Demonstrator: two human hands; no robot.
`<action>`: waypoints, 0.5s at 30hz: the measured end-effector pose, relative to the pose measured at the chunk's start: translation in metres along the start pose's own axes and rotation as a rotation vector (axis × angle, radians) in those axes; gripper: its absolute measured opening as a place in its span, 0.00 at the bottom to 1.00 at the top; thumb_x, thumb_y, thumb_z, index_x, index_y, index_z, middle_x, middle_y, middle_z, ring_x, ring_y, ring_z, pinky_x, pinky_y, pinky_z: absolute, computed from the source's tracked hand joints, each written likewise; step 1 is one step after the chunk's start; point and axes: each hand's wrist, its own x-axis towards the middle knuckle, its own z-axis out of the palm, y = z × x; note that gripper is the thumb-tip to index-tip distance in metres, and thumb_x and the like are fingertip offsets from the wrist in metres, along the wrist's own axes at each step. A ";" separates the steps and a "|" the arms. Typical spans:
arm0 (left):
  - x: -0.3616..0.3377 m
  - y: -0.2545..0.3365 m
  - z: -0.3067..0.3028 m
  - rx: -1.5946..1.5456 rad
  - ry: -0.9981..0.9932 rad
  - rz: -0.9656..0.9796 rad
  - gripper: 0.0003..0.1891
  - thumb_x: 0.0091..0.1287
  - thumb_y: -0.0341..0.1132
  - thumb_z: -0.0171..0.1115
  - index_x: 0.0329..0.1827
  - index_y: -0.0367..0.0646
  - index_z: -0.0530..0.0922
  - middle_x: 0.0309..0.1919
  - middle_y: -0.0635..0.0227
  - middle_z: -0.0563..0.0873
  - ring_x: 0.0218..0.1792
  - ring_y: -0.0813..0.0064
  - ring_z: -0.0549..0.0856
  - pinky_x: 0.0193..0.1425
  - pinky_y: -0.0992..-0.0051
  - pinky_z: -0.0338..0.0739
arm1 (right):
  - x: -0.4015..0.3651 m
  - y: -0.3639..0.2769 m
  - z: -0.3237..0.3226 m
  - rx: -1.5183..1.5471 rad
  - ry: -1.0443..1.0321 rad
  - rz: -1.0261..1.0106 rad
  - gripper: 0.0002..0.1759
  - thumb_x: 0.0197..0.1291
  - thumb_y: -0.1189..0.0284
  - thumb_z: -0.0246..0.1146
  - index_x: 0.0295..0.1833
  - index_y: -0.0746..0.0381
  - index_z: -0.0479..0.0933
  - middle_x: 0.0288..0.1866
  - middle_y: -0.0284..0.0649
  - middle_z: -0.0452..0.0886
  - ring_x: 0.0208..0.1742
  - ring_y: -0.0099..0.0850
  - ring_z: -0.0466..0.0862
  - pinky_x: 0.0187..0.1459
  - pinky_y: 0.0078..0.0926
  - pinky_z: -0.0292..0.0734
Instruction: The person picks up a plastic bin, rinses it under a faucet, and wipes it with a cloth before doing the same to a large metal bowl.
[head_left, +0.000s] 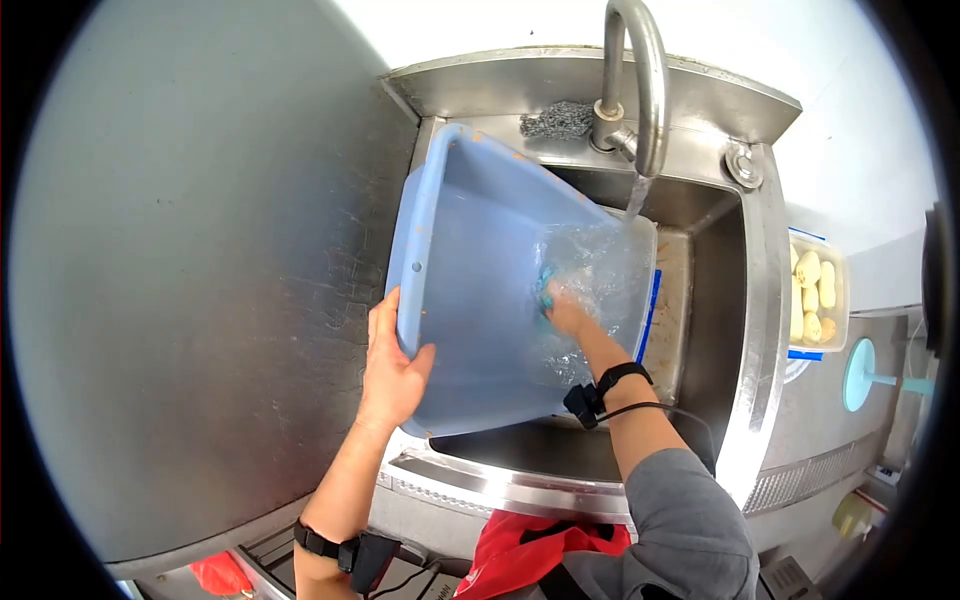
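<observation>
Leaning tub: the blue tub [480, 220] is sitting aslant over the sink [718, 310], its left rim standing high beside the steel desk [200, 260] and its right end dipping into the basin. It is lying between the hands, with one at its rim and the other inside it.
Left hand: the left hand [393, 365] is gripping the tub's left rim toward the near corner, the thumb lying on the inner side and the fingers curling round the outside.
Right hand: the right hand [566, 308] is clutching a small turquoise cloth [545, 288] inside the tub, down at the water; its fingertips are partly hiding from view.
Water: clear, rippling water [595, 250] is pooling in the tub's right end, just around the right hand.
Tap: the curved metal tap [655, 80] is standing at the back, and a stream [637, 197] is running down by the tub's far right corner.
Back ledge: a gray scourer [560, 120] is lying left of the tap's base.
Right side: a clear box [842, 300] is holding peeled potatoes [808, 270] beyond the sink's edge.
Forearms: black straps [622, 373] are circling both.
</observation>
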 end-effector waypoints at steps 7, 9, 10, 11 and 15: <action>0.000 -0.005 -0.001 0.059 0.002 -0.009 0.33 0.53 0.27 0.61 0.65 0.43 0.63 0.58 0.57 0.68 0.58 0.58 0.72 0.62 0.66 0.67 | -0.028 0.036 0.035 0.079 -0.121 0.306 0.25 0.53 0.71 0.63 0.59 0.59 0.70 0.54 0.51 0.76 0.55 0.45 0.75 0.53 0.42 0.71; 0.000 -0.009 0.000 0.028 0.024 0.013 0.33 0.52 0.30 0.63 0.64 0.43 0.64 0.59 0.56 0.67 0.58 0.57 0.72 0.61 0.66 0.68 | -0.034 0.002 0.040 0.678 0.015 0.440 0.22 0.54 0.67 0.65 0.55 0.60 0.74 0.51 0.44 0.78 0.52 0.36 0.77 0.51 0.38 0.71; -0.001 -0.009 -0.001 0.009 0.039 0.022 0.33 0.52 0.31 0.64 0.64 0.42 0.64 0.59 0.56 0.67 0.58 0.57 0.73 0.60 0.66 0.69 | -0.058 -0.045 0.003 0.882 -0.092 0.391 0.21 0.54 0.68 0.65 0.54 0.61 0.74 0.49 0.41 0.78 0.51 0.30 0.76 0.51 0.35 0.71; -0.001 -0.006 -0.006 -0.105 -0.054 -0.052 0.37 0.49 0.34 0.67 0.65 0.44 0.64 0.67 0.56 0.62 0.66 0.57 0.65 0.68 0.64 0.60 | -0.091 -0.100 -0.041 1.081 -0.203 0.342 0.19 0.55 0.69 0.65 0.52 0.61 0.75 0.47 0.37 0.78 0.49 0.24 0.75 0.50 0.31 0.71; -0.013 -0.045 -0.017 -0.472 -0.347 0.101 0.48 0.45 0.34 0.68 0.72 0.47 0.54 0.74 0.57 0.49 0.75 0.62 0.43 0.75 0.62 0.32 | -0.139 -0.172 -0.061 1.218 -0.065 -0.362 0.18 0.52 0.80 0.66 0.51 0.64 0.76 0.51 0.36 0.75 0.52 0.28 0.74 0.52 0.27 0.70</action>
